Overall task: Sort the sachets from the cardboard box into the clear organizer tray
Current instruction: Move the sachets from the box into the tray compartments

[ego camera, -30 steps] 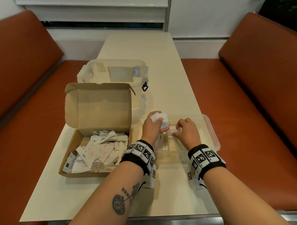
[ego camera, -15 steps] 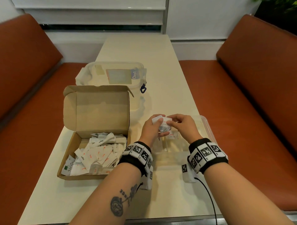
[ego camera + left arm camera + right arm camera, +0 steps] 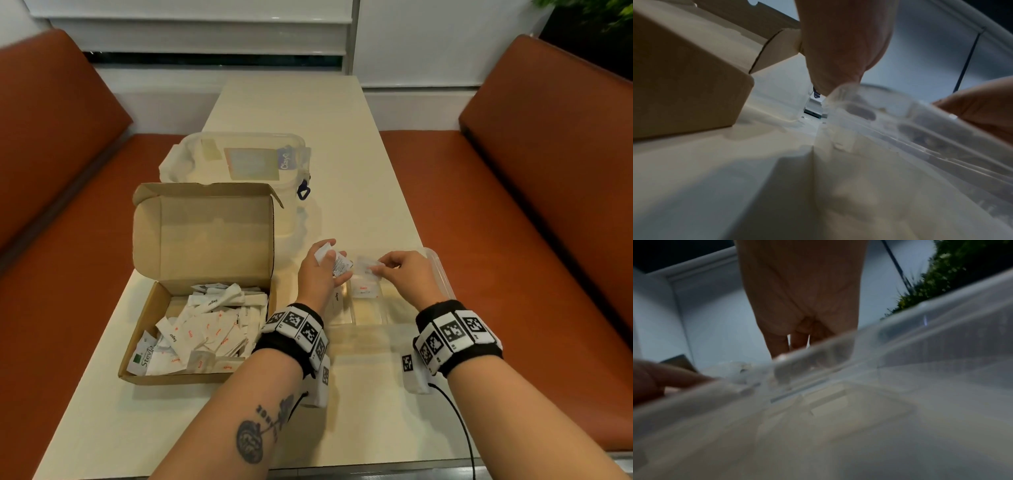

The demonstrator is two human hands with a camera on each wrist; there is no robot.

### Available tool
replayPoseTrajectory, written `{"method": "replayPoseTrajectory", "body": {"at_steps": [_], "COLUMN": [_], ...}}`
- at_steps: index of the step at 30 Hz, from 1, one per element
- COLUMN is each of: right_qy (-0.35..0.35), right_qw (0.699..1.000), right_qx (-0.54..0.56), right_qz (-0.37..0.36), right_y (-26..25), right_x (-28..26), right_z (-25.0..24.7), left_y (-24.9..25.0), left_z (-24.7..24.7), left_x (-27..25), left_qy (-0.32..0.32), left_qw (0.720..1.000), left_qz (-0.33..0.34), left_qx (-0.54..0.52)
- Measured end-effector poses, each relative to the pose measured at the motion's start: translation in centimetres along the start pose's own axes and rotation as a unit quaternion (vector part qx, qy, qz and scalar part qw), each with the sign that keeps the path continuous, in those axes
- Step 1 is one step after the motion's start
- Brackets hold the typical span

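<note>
An open cardboard box [image 3: 144,342] at the table's left holds several white sachets [image 3: 205,329]. To its right lies the clear organizer tray [image 3: 442,274], seen close in the wrist views [image 3: 900,331]. My left hand [image 3: 322,274] hovers over the tray's left end and grips a small bunch of sachets [image 3: 337,262]. My right hand [image 3: 400,270] pinches a single white sachet [image 3: 366,265] above the tray. One sachet with red print [image 3: 364,291] lies in a tray compartment, and another stands by the left wall.
A clear lidded tub [image 3: 239,161] with a blue clasp stands behind the box. Orange bench seats [image 3: 496,240] flank the cream table [image 3: 308,113]. A black cable [image 3: 459,421] runs from my right wristband to the near edge.
My right hand took one sachet from the bunch in my left hand and drew it to the right, over the tray. The left hand barely moved.
</note>
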State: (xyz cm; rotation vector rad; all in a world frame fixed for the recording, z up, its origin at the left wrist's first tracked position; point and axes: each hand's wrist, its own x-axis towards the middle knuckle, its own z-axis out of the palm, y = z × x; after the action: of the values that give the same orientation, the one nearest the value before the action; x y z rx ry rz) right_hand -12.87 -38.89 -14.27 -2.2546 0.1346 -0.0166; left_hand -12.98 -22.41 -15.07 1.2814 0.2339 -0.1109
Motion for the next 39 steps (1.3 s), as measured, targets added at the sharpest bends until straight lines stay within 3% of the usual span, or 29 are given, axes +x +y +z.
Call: {"method": "replayPoseTrajectory", "body": {"at_steps": [5, 13, 28, 34, 39], "right_qy": [-0.062, -0.053, -0.024, 0.058, -0.026], "right_qw": [0.989, 0.969, 0.983, 0.993, 0.994], "right_qx": [-0.129, -0.236, -0.180, -0.015, -0.028], "right_qz": [-0.020, -0.046, -0.028, -0.102, -0.104], "right_y": [0.2, 0.2, 0.0, -2.5, -4.3], "right_x": [-0.5, -0.6, -1.0, -0.6, 0.0], "right_z": [0.6, 1.7, 2.5, 1.5, 1.1], "left_y": [-0.2, -0.1, 0.2, 0.4, 0.5], "left_z": [0.1, -0.1, 0.1, 0.0, 0.1], "left_x": [0.1, 0.2, -0.1, -0.1, -0.3], "left_qy": [0.007, -0.005, -0.026, -0.062, -0.105], "left_qw": [1.000, 1.000, 1.000, 0.997, 0.991], "left_qz": [0.011, 0.001, -0.011, -0.030, -0.024], "left_qx": [0.003, -0.006, 0.002, 0.038, 0.080]}}
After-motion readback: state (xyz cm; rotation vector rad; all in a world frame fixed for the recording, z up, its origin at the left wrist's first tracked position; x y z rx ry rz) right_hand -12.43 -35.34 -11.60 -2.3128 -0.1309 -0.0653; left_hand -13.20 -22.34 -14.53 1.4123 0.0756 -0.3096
